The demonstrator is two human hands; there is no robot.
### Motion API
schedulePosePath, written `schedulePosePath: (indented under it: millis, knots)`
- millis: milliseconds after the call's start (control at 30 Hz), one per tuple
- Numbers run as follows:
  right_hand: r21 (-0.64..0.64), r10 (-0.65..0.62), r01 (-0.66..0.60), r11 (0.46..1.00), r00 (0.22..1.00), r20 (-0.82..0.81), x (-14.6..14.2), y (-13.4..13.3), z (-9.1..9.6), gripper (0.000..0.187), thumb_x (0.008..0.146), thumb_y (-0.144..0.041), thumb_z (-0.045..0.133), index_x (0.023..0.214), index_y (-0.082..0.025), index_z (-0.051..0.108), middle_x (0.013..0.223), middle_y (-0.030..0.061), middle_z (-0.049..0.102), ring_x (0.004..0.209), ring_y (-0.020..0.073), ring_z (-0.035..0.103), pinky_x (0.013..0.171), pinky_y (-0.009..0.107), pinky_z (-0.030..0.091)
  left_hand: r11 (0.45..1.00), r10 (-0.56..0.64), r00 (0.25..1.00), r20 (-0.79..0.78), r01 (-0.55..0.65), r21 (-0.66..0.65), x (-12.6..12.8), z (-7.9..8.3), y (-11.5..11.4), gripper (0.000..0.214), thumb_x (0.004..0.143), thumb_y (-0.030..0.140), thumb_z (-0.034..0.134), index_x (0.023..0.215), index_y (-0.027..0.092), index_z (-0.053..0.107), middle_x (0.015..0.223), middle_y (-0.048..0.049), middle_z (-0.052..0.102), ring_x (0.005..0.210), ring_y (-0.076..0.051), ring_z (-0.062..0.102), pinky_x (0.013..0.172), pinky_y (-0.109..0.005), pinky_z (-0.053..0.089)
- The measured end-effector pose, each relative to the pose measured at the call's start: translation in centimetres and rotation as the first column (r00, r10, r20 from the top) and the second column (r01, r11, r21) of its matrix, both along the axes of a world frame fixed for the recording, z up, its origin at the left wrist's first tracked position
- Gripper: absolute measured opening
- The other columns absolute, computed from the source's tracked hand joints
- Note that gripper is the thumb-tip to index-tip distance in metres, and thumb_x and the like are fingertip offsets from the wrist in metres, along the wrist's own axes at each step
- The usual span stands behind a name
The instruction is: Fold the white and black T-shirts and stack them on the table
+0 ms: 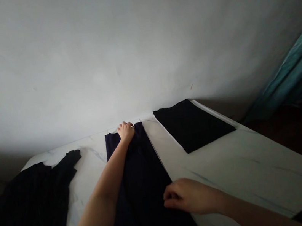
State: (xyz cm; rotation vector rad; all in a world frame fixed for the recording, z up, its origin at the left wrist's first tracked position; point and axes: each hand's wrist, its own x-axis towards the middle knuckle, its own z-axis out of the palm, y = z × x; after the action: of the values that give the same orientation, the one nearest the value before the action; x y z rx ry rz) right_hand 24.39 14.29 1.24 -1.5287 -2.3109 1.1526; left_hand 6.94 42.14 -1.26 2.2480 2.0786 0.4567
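Observation:
A long, dark navy folded garment (pixel 142 184) lies lengthwise on the white marbled table in front of me. My left hand (pixel 126 131) rests on its far end, palm down, with the fingers spread near the top edge. Over the garment's right edge, closer to me, is my right hand (pixel 186 196). Its fingers are curled in toward the thumb, and no cloth shows between them. A thin pale edge runs along the far right side of the garment; I cannot tell what it belongs to.
To the right lies a neatly folded black cloth (pixel 195 125) with white edges showing at its sides. On the left a black garment (pixel 37 213) is spread out loosely. The table (pixel 235 168) meets a grey wall (pixel 112 57) at the back. Teal fabric or panelling (pixel 285 71) stands at far right.

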Motion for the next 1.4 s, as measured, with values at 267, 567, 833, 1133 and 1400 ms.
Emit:
schedulePosePath:
  millis: [267,567,833,1133,1400]
  knots:
    - [0.494,-0.354,0.236,0.837,0.921,0.159,-5.2,15.1,-4.2,0.045,0.092,-0.004,0.033,0.132,-0.003,0.055,0.136,0.0206,0.055,0.126,0.0236,0.051,0.105,0.031,0.038,0.987,-0.061,0.995,0.082,0.072,-0.146,1.9,-1.5,5.5,0.028,0.087,0.044,0.059,0.101,0.021,0.067,0.119,-0.0119,0.066,0.116,-0.031,0.056,0.097,-0.046,0.039]
    - [0.558,-0.346,0.216,0.801,0.928,0.139,-5.6,17.4,-9.3,0.058,0.100,-0.034,0.032,0.149,-0.002,0.033,0.157,0.0201,0.022,0.146,0.0288,0.021,0.118,0.046,0.020,0.977,-0.072,0.984,0.162,0.102,-0.189,0.7,-2.5,7.7,0.013,0.089,0.033,0.058,0.098,0.024,0.060,0.102,-0.0022,0.071,0.100,-0.021,0.062,0.090,-0.036,0.042]
    - [0.573,-0.367,0.190,0.797,0.907,0.209,-6.1,19.3,-7.2,0.054,0.099,-0.025,0.030,0.141,0.006,0.042,0.149,0.0261,0.036,0.142,0.0323,0.030,0.118,0.048,0.015,0.982,-0.161,0.981,0.111,0.171,-0.082,1.2,-2.9,6.4,0.018,0.093,0.031,0.053,0.110,0.024,0.055,0.118,-0.0070,0.067,0.118,-0.024,0.054,0.099,-0.038,0.034]
    - [0.502,-0.219,0.071,0.862,0.945,0.244,-6.1,27.9,-7.2,0.055,0.099,-0.024,0.029,0.148,0.001,0.031,0.157,0.0178,0.024,0.146,0.0269,0.021,0.118,0.041,0.019,0.974,0.023,0.984,-0.174,-0.062,-0.217,-4.9,0.0,2.6,0.038,0.081,0.054,0.061,0.095,0.019,0.065,0.106,-0.0142,0.071,0.103,-0.032,0.064,0.081,-0.037,0.045]
    - [0.526,-0.277,0.115,0.843,0.930,0.240,-6.0,28.5,-8.9,0.056,0.102,-0.036,0.023,0.153,-0.012,0.026,0.160,0.0101,0.018,0.148,0.0230,0.015,0.119,0.045,0.013,0.940,-0.034,0.994,0.104,0.067,-0.334,-7.0,-0.8,1.6,0.021,0.075,0.037,0.069,0.069,0.019,0.063,0.067,-0.0003,0.066,0.070,-0.017,0.063,0.058,-0.024,0.038]
